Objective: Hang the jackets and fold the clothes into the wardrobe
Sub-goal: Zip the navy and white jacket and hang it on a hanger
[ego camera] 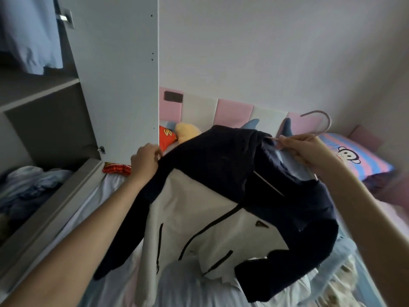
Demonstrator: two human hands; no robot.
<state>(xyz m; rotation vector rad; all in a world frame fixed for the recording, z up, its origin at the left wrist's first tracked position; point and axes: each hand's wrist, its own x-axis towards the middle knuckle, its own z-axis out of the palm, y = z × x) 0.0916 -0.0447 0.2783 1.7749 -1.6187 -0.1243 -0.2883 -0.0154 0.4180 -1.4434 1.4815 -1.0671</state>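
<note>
Hanging above the bed [188,291], the navy-and-white jacket [221,196] fills the middle of the view, hem and sleeves dropping toward 6 o'clock, collar up toward 12. Its long axis, the shoulder line, runs roughly from 9 to 3 o'clock. At 9 o'clock the left hand [145,161] has its fingers curled round the navy shoulder cloth. At 2 o'clock the right hand [303,149] pinches the neck of the pink hanger [323,120] just beside the collar. The hook rises beyond toward 1 o'clock, its open end turned back toward 9. The step looks like seating the jacket on the hanger. It would go best by drawing the left shoulder fully over the hanger's arm, levelling both seams, and keeping the hook upright so nothing slides off. Farther off, a striped pillow [358,156] lies at 3 o'clock. The wardrobe [44,91] stands open at 9 to 10 o'clock, with a blue garment [28,34] hanging at 11.
</note>
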